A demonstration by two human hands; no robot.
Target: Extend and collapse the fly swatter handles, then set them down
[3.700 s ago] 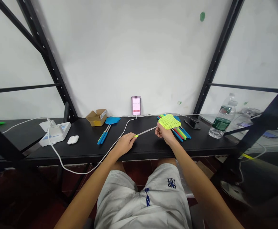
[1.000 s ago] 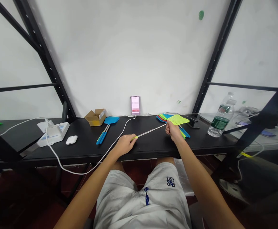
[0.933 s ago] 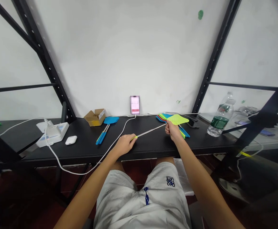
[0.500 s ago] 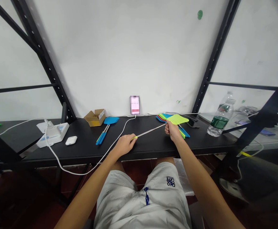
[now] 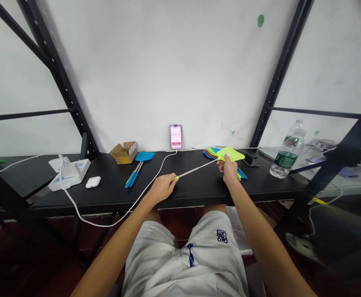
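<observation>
A yellow-green fly swatter with a thin metal rod (image 5: 197, 169) is stretched between my hands above the black table. My left hand (image 5: 163, 186) is closed round its handle, of which only a short yellow end shows. At the other end, my right hand (image 5: 227, 167) grips the base of the perforated swatter head (image 5: 233, 154), thumb on its surface. Behind and below that hand lies a fanned pile of red, blue and green swatters (image 5: 210, 153), their handles (image 5: 241, 173) partly hidden by it. Left of my left hand, blue-headed swatters (image 5: 145, 156) rest with handles toward me.
A phone (image 5: 176, 137) leans on the wall, its white cable (image 5: 151, 181) looping across the table (image 5: 189, 192). To the left are an open cardboard box (image 5: 123, 153), a white earbud case (image 5: 93, 182) and a power strip (image 5: 75, 175). Water bottles (image 5: 287, 154) stand at right, near the shelf post.
My right hand has moved slightly right and up onto the swatter head, its thumb now over the mesh. My left hand stays on the handle.
</observation>
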